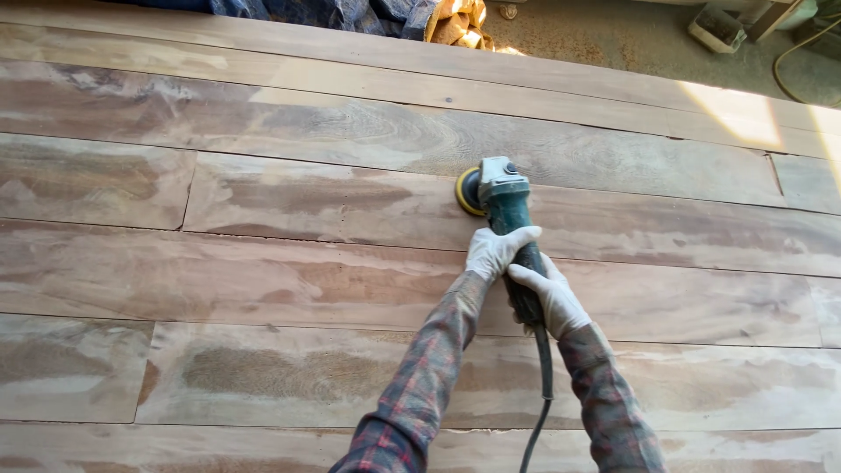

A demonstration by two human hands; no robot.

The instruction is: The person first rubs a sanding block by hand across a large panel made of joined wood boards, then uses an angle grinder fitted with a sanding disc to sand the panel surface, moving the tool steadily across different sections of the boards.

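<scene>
While the yellow sanding disc [468,191] pressed the wooden panel [263,280], my left hand [496,251] gripped the green grinder [506,219] forward for downforce; my right hand [554,298] clamped its rear, steering.

Wide surface of joined wooden planks [263,263] fills the view, grain streaked brown and pale; the sander's yellow disc [467,191] sits on it; sunlight patches its far right.

Dusty concrete floor [613,44] beyond, a sunlit patch [731,114] — perhaps blue tarp [298,10] heaped far off.
</scene>
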